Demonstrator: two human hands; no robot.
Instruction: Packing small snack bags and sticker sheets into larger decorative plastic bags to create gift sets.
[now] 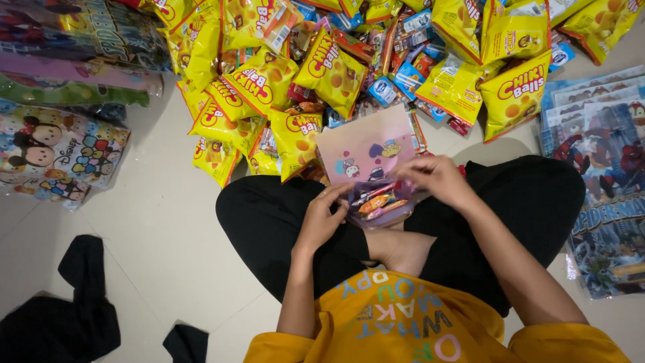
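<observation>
Pale floor tiles (168, 222) spread around us where we sit cross-legged in black trousers (269, 222) and a yellow shirt (416, 329), looking down at our lap. Both our hands meet on a small pink goodie bag (368, 151) with cartoon figures on its face. It rests over our knees, just in front of a bare foot (403, 250). Its long axis runs away from us, tilted slightly to the right: the flat pink end points toward the snack heap, and the clear open end faces our body, showing orange and pink wrapped sweets (376, 203) inside.

Our left hand (322, 218) curls its fingers around the near left edge of the bag, thumb on top, gripping the plastic. Our right hand (437, 178) pinches the bag's right edge between thumb and fingertips, the other fingers bent loosely.

Beyond the bag lies a big pile of yellow snack packets (329, 70), mixed with small blue and red sachets (403, 67), touching one another and reaching nearly to our knees. Printed cartoon bags are stacked at the far left (54, 154), and flat superhero-patterned bags (605, 168) lie at the right, just beside our knee. Black cloth (67, 316) lies crumpled on the tiles at the lower left, well apart from the bag.
</observation>
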